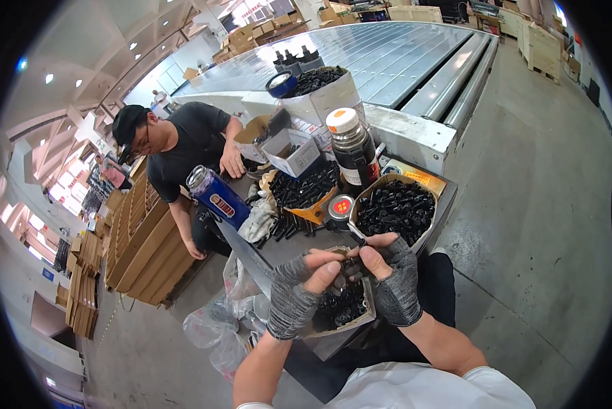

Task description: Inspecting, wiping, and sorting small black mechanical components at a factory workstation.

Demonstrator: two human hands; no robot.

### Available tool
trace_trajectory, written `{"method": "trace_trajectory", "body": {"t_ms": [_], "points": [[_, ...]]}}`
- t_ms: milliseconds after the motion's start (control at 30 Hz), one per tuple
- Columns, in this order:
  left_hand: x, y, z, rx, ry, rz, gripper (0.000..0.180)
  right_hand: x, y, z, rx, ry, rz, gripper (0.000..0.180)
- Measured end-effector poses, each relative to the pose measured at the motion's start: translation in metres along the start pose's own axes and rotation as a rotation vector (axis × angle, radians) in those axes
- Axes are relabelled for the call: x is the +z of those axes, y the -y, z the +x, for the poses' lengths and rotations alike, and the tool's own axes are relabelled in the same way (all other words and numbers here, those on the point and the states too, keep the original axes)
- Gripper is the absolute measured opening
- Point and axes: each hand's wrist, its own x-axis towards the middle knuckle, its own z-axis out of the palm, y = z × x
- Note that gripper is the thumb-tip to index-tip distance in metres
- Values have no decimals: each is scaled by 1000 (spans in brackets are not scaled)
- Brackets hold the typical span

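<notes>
My left hand (299, 290) and my right hand (391, 276) both wear grey fingerless gloves and meet over a small cardboard box (368, 308) of black parts. The fingertips of both hands pinch a small dark part (350, 262) between them. Just beyond my right hand stands a larger cardboard box (425, 191) heaped with black screws. The part itself is mostly hidden by my fingers.
The dark table (278, 249) also holds a pile of black screws (304, 187), a blue bottle (217, 198), a dark flask with a white cap (353, 146), a round tin (340, 208) and white boxes (316, 95). A person in black (183, 146) leans at the far side. Plastic bags (217, 327) lie on the floor.
</notes>
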Motion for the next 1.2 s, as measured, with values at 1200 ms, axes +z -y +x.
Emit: {"method": "trace_trajectory", "body": {"t_ms": [1200], "points": [[-20,27,-3,223,651,925,22,-27,25,-23,107,110,31,26]]}}
